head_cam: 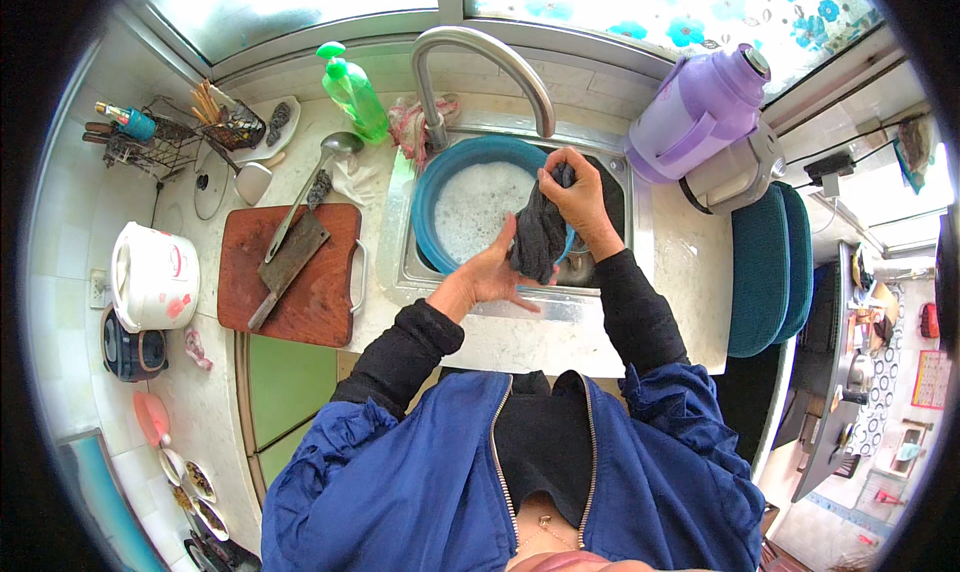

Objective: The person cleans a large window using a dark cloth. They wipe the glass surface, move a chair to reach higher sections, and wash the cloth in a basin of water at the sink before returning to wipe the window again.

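A wet dark grey cloth (541,230), possibly a sock, hangs over the right side of a blue plastic basin (435,238). Its upper end is pinched in my right hand (581,197). Below, my left hand (487,272) cradles the lower part, thumb on the near side and some fingers spread out beneath. The cloth hides part of those fingers. White suds (480,212) cover the water in the basin, which sits in a stainless steel sink (409,272). A curved metal faucet (480,35) arches above the basin's far rim.
On the left, a cleaver (294,260) and a ladle (300,204) lie on a wooden cutting board (247,272). A green pump bottle (356,99) and a crumpled rag (412,133) stand behind the sink. To the right are a purple thermos (694,118) and teal chair backs (759,272).
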Demonstrator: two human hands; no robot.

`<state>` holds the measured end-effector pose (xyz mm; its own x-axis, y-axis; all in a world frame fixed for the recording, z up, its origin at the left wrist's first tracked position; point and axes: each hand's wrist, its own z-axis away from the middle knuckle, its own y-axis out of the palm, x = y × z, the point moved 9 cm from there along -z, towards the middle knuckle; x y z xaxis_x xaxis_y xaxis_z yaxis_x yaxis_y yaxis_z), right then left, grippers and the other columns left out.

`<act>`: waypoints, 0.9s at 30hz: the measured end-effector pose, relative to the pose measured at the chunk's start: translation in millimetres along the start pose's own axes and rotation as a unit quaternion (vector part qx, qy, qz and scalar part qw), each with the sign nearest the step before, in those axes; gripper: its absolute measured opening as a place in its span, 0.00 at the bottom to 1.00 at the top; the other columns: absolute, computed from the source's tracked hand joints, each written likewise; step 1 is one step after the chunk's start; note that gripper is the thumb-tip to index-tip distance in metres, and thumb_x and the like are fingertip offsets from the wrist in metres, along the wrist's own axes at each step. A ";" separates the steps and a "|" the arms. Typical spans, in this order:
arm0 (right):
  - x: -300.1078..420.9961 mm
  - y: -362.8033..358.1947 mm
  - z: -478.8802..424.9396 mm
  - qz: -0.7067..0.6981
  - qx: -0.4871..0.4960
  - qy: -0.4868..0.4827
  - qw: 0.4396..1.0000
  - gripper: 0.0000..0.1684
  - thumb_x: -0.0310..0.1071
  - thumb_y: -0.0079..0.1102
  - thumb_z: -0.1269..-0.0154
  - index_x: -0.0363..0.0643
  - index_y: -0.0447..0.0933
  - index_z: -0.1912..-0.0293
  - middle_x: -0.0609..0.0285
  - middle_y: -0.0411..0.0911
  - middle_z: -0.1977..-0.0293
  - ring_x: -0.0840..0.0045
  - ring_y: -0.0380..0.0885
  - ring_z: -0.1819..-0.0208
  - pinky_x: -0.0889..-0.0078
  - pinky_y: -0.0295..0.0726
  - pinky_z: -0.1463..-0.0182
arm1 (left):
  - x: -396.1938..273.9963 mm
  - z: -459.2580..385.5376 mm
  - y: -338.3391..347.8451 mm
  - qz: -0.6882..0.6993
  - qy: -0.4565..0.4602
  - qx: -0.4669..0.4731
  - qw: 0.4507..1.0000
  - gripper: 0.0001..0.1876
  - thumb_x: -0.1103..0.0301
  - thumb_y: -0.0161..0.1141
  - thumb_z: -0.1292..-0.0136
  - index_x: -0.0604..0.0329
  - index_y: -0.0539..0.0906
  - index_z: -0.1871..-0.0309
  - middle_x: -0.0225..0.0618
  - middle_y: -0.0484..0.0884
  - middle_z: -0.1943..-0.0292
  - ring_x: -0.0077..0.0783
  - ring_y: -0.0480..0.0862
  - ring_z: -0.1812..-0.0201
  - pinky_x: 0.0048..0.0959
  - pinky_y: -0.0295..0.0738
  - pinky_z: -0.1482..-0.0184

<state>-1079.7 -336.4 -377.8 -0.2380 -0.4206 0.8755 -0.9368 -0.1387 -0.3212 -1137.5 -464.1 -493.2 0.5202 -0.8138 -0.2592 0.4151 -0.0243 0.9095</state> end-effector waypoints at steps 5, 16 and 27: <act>61.7 7.0 18.9 0.004 -0.025 -0.165 0.986 0.10 0.21 0.63 0.53 0.39 0.71 0.70 0.59 0.73 0.69 0.73 0.74 0.66 0.75 0.73 0.59 | -16.0 -8.2 14.2 0.103 0.139 -0.003 0.985 0.49 0.21 0.42 0.50 0.49 0.64 0.33 0.51 0.66 0.37 0.50 0.68 0.36 0.64 0.62 0.40; -65.5 71.7 69.9 -0.600 -0.005 0.409 0.687 0.09 0.37 0.53 0.35 0.42 0.73 0.64 0.62 0.75 0.70 0.76 0.77 0.68 0.72 0.79 0.64 | -85.8 81.4 108.8 -0.575 0.620 -0.307 0.437 0.13 0.77 0.62 0.54 0.57 0.84 0.63 0.40 0.80 0.61 0.41 0.80 0.57 0.34 0.77 0.54; -17.1 85.1 19.4 -0.083 0.432 -0.043 0.897 0.09 0.29 0.56 0.48 0.41 0.74 0.64 0.62 0.75 0.65 0.73 0.75 0.62 0.72 0.74 0.56 | -51.7 52.9 150.6 -0.806 0.550 0.028 0.217 0.10 0.71 0.64 0.63 0.52 0.80 0.72 0.31 0.77 0.62 0.38 0.79 0.56 0.34 0.79 0.59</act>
<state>-1150.3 -358.4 -427.1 -0.0579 -0.3914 0.9184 -0.4000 -0.8338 -0.3805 -1141.3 -456.3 -325.7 -0.3912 0.9083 -0.1480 0.7259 0.2057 -0.6563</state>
